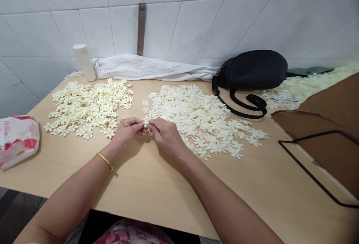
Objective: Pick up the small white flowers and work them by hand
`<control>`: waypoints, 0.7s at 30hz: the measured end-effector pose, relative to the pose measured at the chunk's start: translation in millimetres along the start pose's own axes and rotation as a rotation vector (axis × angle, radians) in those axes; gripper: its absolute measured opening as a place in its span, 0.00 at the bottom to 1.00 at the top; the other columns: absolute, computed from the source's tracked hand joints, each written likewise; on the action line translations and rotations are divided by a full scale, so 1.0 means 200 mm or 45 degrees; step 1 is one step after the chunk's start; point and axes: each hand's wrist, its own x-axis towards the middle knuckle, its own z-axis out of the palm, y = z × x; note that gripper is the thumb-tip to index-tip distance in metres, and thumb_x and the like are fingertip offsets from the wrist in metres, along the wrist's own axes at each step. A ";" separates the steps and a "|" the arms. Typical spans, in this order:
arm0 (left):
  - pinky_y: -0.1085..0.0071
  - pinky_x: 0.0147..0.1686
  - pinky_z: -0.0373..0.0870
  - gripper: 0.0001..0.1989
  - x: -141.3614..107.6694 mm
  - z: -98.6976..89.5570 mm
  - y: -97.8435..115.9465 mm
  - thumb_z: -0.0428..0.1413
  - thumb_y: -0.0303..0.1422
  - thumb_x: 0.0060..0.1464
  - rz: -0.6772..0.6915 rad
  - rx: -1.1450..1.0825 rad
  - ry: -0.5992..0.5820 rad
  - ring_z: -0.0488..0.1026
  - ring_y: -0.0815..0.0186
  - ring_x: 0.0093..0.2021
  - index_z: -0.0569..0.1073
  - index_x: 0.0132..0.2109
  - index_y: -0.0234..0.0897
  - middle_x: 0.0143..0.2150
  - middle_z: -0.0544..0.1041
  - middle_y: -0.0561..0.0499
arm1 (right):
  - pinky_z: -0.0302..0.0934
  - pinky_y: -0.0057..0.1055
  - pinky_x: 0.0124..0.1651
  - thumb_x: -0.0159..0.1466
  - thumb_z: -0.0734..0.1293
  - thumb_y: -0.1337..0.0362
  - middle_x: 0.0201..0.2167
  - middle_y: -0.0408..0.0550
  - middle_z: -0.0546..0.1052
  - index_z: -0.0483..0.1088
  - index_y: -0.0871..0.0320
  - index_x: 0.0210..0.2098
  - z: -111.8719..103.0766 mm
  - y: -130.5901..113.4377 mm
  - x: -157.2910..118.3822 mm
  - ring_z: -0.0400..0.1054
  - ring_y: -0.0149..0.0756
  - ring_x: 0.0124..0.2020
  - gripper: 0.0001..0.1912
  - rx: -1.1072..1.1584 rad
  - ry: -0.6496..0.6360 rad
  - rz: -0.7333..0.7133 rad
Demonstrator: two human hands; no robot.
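Between my two hands, above the table's middle, is a small white flower (146, 123) with a pale yellow centre. My left hand (129, 129) pinches it from the left, and a gold bangle sits on that wrist. From the right, my right hand (164, 132) grips the same flower with thumb and forefinger; the fingertips partly cover it. To the left lies a loose pile of cream-yellow flowers (89, 105). A larger pile of whiter flowers (193, 113) spreads just beyond and to the right of my right hand.
A white bottle (85, 62) and a rolled white cloth (148, 67) lie along the tiled wall. The black bag (252, 70) rests at the back right. A cardboard box (331, 124), a black wire frame (305, 176) and more flowers are at right. The plastic packet (19, 139) is at left.
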 end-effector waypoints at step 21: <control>0.71 0.30 0.68 0.05 -0.03 0.03 0.02 0.59 0.30 0.42 0.081 0.251 -0.026 0.70 0.70 0.24 0.74 0.24 0.31 0.21 0.73 0.49 | 0.50 0.25 0.27 0.58 0.56 0.73 0.19 0.43 0.67 0.64 0.59 0.20 -0.03 -0.03 0.00 0.58 0.29 0.23 0.13 0.086 -0.117 0.064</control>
